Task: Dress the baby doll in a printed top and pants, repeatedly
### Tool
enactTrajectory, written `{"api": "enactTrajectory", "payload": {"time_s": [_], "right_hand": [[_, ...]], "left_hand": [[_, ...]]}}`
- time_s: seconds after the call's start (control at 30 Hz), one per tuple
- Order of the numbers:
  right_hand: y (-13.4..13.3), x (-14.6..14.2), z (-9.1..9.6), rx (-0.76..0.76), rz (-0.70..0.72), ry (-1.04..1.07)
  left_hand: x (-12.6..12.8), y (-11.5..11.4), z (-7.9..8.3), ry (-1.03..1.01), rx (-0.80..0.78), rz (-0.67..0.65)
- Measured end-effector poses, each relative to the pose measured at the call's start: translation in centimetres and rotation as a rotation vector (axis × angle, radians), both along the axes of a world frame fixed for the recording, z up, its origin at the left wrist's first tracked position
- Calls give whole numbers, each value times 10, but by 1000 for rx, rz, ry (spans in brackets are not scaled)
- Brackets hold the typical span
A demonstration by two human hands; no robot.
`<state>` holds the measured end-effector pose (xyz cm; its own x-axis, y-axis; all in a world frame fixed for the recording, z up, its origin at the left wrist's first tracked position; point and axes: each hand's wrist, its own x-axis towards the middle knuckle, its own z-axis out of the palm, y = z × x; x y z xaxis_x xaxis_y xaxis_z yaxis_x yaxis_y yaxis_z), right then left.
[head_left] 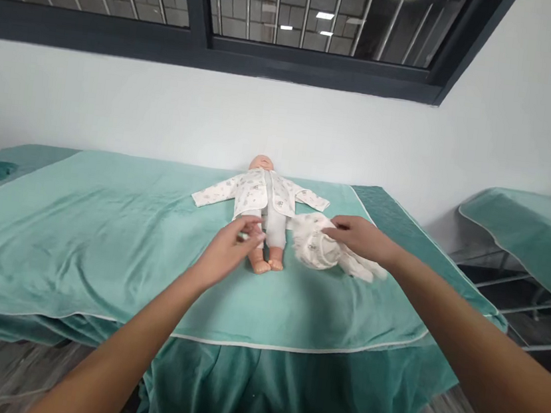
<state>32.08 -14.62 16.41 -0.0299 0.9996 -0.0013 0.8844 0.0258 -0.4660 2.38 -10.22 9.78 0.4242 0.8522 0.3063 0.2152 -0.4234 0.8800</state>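
A baby doll (261,162) lies on its back on the bed, its head towards the wall and its bare feet towards me. It wears a white patterned baby jacket (252,192), with both sleeves spread out sideways. My left hand (230,244) is over the doll's legs, fingers curved and apart, with nothing visible in them. Right of the legs, my right hand (359,235) pinches a bunched white patterned baby garment (318,245). Part of this cloth hangs down to the right under the hand. Its exact kind cannot be made out.
A green velvet cover (102,225) with pale piping lies over the bed, and its skirt (282,395) hangs at the front. Behind stands a white wall (166,113) under a dark-framed window (317,67). At the right is another green-covered bed (538,232) with metal rails.
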Motion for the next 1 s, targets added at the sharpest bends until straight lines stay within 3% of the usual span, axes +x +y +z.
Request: {"api": "enactTrajectory", "payload": {"time_s": [0.13, 0.23, 0.33, 0.43, 0.6, 0.7, 0.83, 1.0], "right_hand": [[-12, -60, 56, 97, 221, 219], [-15, -89, 89, 117, 163, 283], [-15, -107, 115, 91, 88, 551], [-18, -121, 132, 79, 86, 829], [-35, -145, 139, 19, 233, 1005], [-47, -149, 135, -21, 411, 968], [-59, -146, 132, -19, 591, 708], [-55, -141, 128, 170, 523, 641]], "left_hand": [[9, -21, 52, 50, 393, -200], [8, -35, 77, 64, 577, -146], [-1, -48, 94, 114, 730, -55], [-7, -55, 107, 136, 897, -19], [-13, -52, 129, 16, 1080, 94], [-21, -51, 141, -79, 1038, 159], [-31, -58, 146, -103, 689, 195], [-30, -55, 141, -133, 495, 234]]}}
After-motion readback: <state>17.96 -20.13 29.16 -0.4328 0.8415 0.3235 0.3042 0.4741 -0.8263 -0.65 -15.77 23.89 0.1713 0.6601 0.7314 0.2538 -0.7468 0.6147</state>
